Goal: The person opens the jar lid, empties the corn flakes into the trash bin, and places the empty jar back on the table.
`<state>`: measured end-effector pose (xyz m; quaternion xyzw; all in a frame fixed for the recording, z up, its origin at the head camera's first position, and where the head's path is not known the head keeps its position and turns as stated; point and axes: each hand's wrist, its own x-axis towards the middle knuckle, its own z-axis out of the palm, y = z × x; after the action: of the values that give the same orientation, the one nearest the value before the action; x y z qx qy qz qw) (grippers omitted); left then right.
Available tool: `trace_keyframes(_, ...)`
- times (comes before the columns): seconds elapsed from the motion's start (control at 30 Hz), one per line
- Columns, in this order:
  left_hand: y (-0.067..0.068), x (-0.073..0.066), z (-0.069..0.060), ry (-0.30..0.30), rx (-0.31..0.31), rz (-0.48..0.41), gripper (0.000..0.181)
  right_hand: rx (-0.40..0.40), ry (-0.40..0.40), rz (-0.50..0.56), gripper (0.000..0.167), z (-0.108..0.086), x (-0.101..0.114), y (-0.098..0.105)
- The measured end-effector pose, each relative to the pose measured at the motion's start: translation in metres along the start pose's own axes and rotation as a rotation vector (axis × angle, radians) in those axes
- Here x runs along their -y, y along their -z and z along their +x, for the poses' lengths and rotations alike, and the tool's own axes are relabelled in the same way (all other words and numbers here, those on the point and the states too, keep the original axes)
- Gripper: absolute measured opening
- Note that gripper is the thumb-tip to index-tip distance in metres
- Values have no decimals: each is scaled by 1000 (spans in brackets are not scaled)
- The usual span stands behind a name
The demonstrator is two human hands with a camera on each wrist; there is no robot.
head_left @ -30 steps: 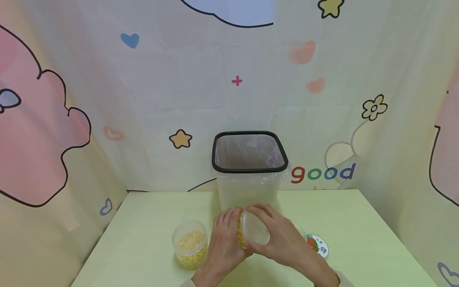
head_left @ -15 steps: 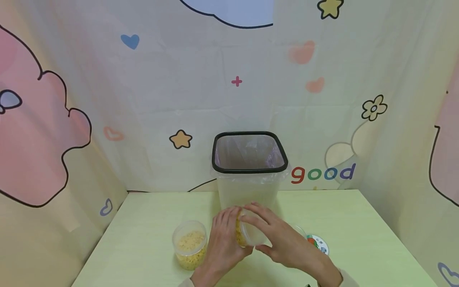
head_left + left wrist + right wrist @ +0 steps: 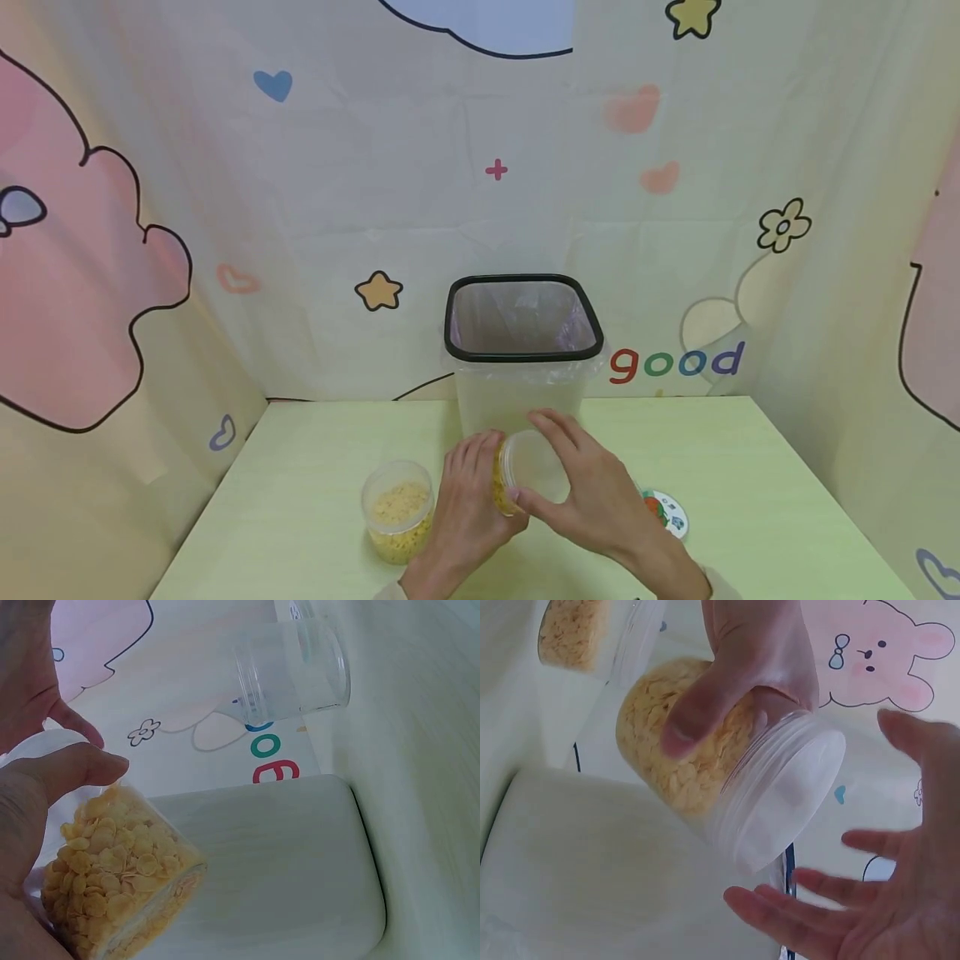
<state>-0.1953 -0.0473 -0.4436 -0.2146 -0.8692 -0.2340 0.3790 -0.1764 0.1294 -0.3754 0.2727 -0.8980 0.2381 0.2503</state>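
Observation:
My left hand [image 3: 472, 492] grips a clear jar of yellow flakes [image 3: 112, 862], thumb and fingers wrapped round its body. The jar lies tilted, its white screw lid [image 3: 791, 799] facing right in the head view. Beside the lid, my right hand [image 3: 600, 492] is spread, fingers fairly straight. In the right wrist view a gap shows between those fingers and the lid. To the left on the table stands a second clear jar [image 3: 400, 512], partly filled with the same flakes and without a lid on it.
Behind the hands stands a bin [image 3: 517, 392] with a black rim and plastic liner. A round printed lid [image 3: 666, 514] lies on the table [image 3: 750, 475] at right. A clear jar [image 3: 289, 671] shows in the left wrist view; the right hand mostly hides it in the head view.
My right hand's fingers came away from the lid, swung over it, then drew back to the right and spread around its edge. The left hand and its jar have barely moved.

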Motion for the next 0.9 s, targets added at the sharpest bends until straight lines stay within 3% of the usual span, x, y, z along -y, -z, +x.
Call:
trace_keyframes(0.1, 0, -1, 0, 2, -2, 2, 101, 3, -105, -23, 76, 1, 6, -1)
trace_keyframes(0.27, 0, -2, 0, -1, -5, 14, 99, 111, -272, -73, 80, 2, 11, -7)
trace_keyframes(0.47, -1, -3, -1, -11, -1, 24, 100, 144, -334, -98, 81, 4, 13, -11)
trace_keyframes(0.7, -1, -3, 0, -37, -30, 43, 99, 121, -268, -79, 70, 3, 10, -11)
trace_keyframes(0.9, 0, -3, 0, -31, -12, 39, 94, 109, -65, -52, 68, 1, 2, -7)
